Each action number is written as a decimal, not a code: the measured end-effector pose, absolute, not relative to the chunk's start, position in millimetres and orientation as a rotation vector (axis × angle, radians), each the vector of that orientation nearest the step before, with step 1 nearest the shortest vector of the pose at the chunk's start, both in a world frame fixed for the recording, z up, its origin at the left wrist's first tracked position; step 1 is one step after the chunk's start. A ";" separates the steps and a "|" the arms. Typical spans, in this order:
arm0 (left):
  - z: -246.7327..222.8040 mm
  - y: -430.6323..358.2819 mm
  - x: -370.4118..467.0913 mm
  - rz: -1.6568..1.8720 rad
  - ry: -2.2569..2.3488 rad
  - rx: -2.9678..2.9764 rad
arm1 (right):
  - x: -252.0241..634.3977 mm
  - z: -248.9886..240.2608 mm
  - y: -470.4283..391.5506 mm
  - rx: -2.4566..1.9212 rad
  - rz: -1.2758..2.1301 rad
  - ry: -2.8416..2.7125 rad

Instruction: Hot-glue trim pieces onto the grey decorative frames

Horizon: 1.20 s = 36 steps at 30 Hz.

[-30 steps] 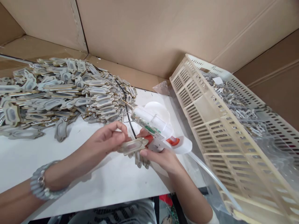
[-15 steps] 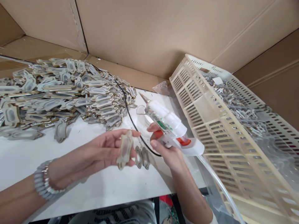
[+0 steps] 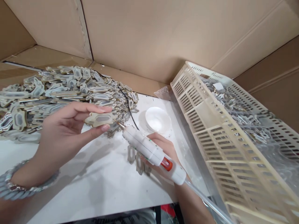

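Between thumb and fingers, my left hand (image 3: pixel 70 133) pinches a small flat frame-shaped piece (image 3: pixel 101 119), pale with a grey oval middle. My right hand (image 3: pixel 163 149) is wrapped round a white glue gun (image 3: pixel 147 146) with a red part and a clear glue stick (image 3: pixel 205 199) out of its back. The gun's metal nozzle points left, right by the piece's right end; whether they touch I cannot tell. Under the gun, a few similar pieces (image 3: pixel 139 163) lie on the white table, partly hidden by it and my hand.
A large heap of frame-shaped pieces (image 3: pixel 58 90) covers the table's left and back. A white bowl (image 3: pixel 158 119) stands beyond the gun. At right, a cream plastic crate (image 3: pixel 210 130) holds bagged metal-looking parts (image 3: pixel 233 109). Cardboard walls (image 3: pixel 140 37) rise behind; a black cord (image 3: pixel 130 112) crosses the table.
My left hand has moved left and up, turning its piece level. The glue gun has swung down and left, bringing its nozzle to the piece, and the white bowl now shows.
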<state>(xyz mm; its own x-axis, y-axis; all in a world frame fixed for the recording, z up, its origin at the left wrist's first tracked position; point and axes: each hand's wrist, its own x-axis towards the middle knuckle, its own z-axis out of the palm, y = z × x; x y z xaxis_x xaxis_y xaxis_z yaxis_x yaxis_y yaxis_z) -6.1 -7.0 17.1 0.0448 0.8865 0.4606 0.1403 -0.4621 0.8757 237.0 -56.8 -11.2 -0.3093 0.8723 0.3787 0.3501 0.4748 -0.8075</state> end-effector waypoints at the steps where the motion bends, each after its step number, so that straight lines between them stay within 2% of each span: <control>1: 17.1 -7.5 -6.0 1.468 1.044 1.682 | 237.3 -11.9 -56.7 -1.032 0.767 -1.872; 36: 9.6 -8.0 -8.0 1.466 0.971 1.706 | 237.4 -15.2 -55.8 -1.023 0.814 -1.876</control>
